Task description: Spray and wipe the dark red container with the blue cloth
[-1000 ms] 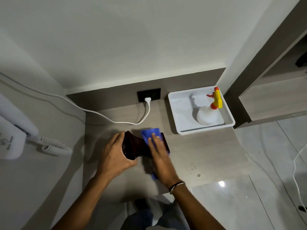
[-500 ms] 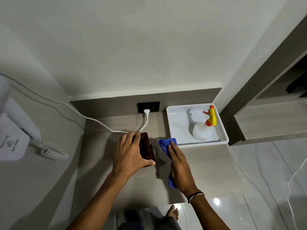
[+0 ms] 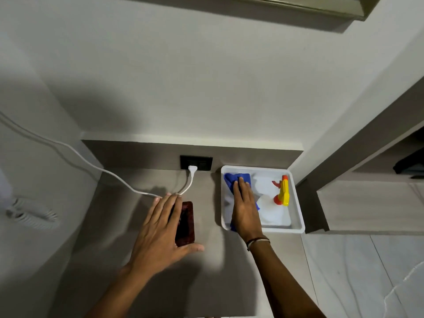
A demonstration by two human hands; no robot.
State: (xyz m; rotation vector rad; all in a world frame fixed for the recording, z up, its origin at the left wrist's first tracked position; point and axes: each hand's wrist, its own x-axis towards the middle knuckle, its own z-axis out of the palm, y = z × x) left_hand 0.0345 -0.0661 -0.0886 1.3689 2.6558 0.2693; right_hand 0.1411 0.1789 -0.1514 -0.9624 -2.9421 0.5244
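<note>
The dark red container point(image 3: 186, 223) lies flat on the grey-brown counter point(image 3: 142, 283). My left hand point(image 3: 160, 232) rests over its left side, fingers spread, thumb out in front of it. My right hand point(image 3: 245, 207) presses flat on the blue cloth point(image 3: 232, 180) inside the white tray point(image 3: 298, 228). The cloth sticks out beyond my fingertips and a corner shows under my wrist. A white spray bottle point(image 3: 273, 210) with a yellow and orange trigger head lies in the tray's right half.
A black wall socket point(image 3: 202, 162) holds a white plug whose cable point(image 3: 91, 166) runs left across the counter's back. A coiled white cord point(image 3: 29, 213) hangs on the left wall. A wooden shelf unit point(image 3: 367, 203) stands to the right, tiled floor below.
My right hand carried the blue cloth off the container and right into the tray. My left hand laid the container flat on the counter and loosened over it.
</note>
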